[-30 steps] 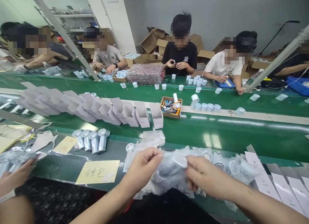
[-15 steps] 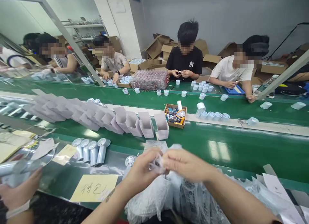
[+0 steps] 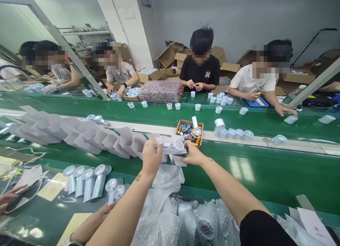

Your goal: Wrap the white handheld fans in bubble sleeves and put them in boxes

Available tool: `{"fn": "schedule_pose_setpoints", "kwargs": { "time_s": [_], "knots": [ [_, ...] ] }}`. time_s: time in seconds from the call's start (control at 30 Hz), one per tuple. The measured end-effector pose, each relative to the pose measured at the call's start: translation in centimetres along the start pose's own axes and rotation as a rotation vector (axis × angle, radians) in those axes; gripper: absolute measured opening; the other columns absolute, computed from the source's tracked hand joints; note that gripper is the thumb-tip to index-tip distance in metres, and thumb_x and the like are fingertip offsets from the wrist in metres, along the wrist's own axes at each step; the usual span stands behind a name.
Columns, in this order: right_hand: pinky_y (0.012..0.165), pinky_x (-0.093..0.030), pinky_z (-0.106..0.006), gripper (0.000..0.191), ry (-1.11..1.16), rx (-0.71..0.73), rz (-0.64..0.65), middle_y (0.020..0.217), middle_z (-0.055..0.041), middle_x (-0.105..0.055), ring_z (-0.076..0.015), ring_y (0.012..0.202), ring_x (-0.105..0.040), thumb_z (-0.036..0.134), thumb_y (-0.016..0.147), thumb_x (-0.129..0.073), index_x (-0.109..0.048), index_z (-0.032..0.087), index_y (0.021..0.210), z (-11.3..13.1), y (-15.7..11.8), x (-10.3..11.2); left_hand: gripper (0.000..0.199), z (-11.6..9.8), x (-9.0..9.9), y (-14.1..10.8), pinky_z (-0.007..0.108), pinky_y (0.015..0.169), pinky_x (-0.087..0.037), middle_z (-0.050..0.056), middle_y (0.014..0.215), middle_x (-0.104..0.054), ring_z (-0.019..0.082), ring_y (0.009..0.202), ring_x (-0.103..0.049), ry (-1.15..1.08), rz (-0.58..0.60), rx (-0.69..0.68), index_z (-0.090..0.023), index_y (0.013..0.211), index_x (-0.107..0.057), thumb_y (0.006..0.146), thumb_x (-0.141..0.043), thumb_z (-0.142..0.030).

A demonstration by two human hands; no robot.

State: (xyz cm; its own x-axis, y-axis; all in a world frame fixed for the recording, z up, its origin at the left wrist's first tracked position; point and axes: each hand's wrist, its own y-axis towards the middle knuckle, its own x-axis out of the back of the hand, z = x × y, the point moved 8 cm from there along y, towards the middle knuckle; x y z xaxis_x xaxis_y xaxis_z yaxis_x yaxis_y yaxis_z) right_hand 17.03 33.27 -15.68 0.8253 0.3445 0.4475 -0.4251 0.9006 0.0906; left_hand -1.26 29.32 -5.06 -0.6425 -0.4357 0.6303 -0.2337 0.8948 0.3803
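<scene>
My left hand [image 3: 152, 154] grips one end of a small handheld fan [image 3: 174, 146] wrapped in clear plastic. The fan lies level above the belt, its round grille to the right. My right hand [image 3: 193, 153] is curled at the right side of an open white box [image 3: 178, 160], beside the fan's head. The fan covers most of this box. It stands at the right end of a row of open white boxes [image 3: 124, 141]. Below my arms lies a heap of fans in bubble bags [image 3: 205, 221].
A small carton of parts [image 3: 201, 141] stands just beyond my right hand. Pale blue cups [image 3: 231, 132] line the white strip between the green belts. A neighbour's hand [image 3: 102, 214] reaches among unwrapped fans [image 3: 87, 182] at left. Co-workers sit across the belt.
Both my hands have moved forward from above the bagged heap to the box row, left hand carrying the wrapped fan. The neighbour's hand has come to the fans at left.
</scene>
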Motion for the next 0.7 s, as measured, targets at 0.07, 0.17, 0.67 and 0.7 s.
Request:
{"fn": "schedule_pose_setpoints", "kwargs": {
  "time_s": [0.07,0.17,0.67,0.7],
  "knots": [
    [0.09,-0.046,-0.043,0.056,-0.023,0.011,-0.025,0.104,-0.0041,-0.053,-0.0242,0.097,-0.053,0.025,0.057,-0.077,-0.045,0.022,0.103,0.3,-1.2,0.9,0.008,-3.1,-2.6,-1.6,0.038,0.078,-0.053,0.011,0.095,-0.064,0.026,0.091,-0.061,0.201,0.121,-0.273,-0.019,0.087,-0.06,0.083,-0.053,-0.02],
    [0.092,-0.044,-0.042,0.057,-0.032,0.03,-0.038,0.106,-0.0057,-0.054,-0.0257,0.1,-0.054,0.028,0.057,-0.08,-0.046,0.022,0.102,1.2,-3.3,2.8,0.016,-6.8,-7.6,-4.7,0.038,0.079,-0.053,0.012,0.102,-0.066,0.028,0.094,-0.062,0.358,0.479,-0.449,-0.018,0.099,-0.063,0.084,-0.059,-0.019],
    [0.092,-0.041,-0.041,0.056,-0.523,-0.457,-0.398,0.126,-0.0285,-0.048,-0.0318,0.115,-0.052,0.038,0.081,-0.069,-0.044,0.011,0.123,-6.5,-25.8,31.4,0.036,-1.7,0.9,-8.3,0.032,0.07,-0.057,0.009,0.091,-0.076,0.023,0.083,-0.071,-0.22,0.524,0.034,-0.021,0.098,-0.07,0.086,-0.056,-0.052],
    [0.089,-0.041,-0.043,0.055,-0.598,-0.478,-0.455,0.123,-0.0324,-0.047,-0.0329,0.113,-0.053,0.043,0.083,-0.067,-0.046,0.007,0.12,-7.6,-26.9,33.5,0.037,1.5,2.6,-8.5,0.031,0.061,-0.056,0.009,0.081,-0.075,0.023,0.074,-0.071,-0.22,0.467,0.181,-0.019,0.088,-0.07,0.083,-0.059,-0.055]
  ]
}}
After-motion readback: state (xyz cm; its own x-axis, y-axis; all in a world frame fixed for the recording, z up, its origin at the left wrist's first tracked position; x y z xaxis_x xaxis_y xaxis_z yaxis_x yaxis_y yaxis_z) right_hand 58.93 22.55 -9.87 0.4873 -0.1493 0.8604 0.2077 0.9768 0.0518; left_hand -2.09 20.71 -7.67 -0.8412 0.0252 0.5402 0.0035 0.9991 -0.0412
